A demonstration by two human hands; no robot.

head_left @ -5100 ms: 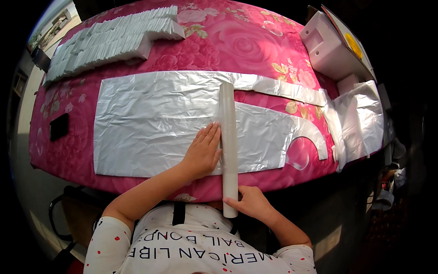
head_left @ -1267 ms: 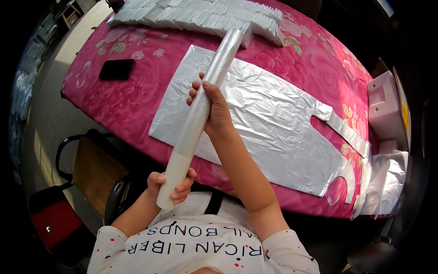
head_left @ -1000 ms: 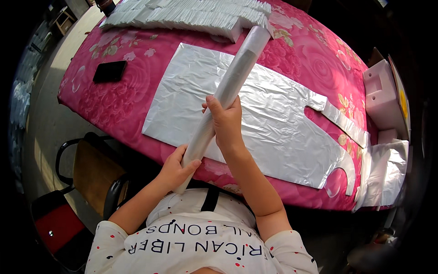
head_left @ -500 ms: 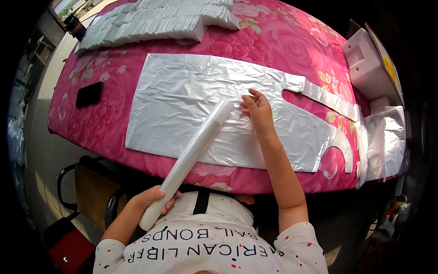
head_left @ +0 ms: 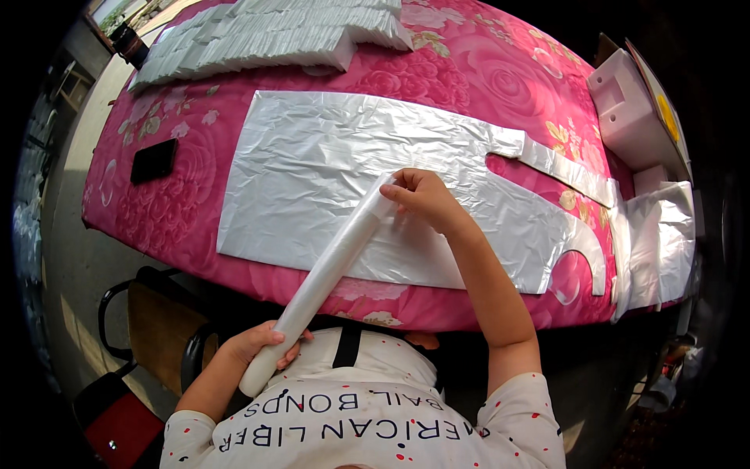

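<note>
A long whitish roll of thin plastic (head_left: 332, 262) slants up and away from my waist over the table. My left hand (head_left: 269, 344) is wrapped round its lower end. At the far end, my right hand (head_left: 422, 199) has thumb and fingers closed on the roll's edge; some of its fingertips are hidden behind the hand. Beneath the roll lies a flat, wrinkled silvery-white plastic apron (head_left: 312, 156), its neck loop and curved cut-outs toward the right. Whether it is one layer or several, I cannot tell.
Rows of folded white plastic packets (head_left: 258, 43) stand at the far left of the pink flowered tablecloth (head_left: 500, 70). A black phone (head_left: 153, 161) lies at left. White foam boxes (head_left: 625, 102) and bunched plastic (head_left: 656, 246) sit at right. A chair (head_left: 160, 328) stands lower left.
My right hand has come down and left from beside the roll's far end and closed on it. The left hand and the roll have hardly moved.
</note>
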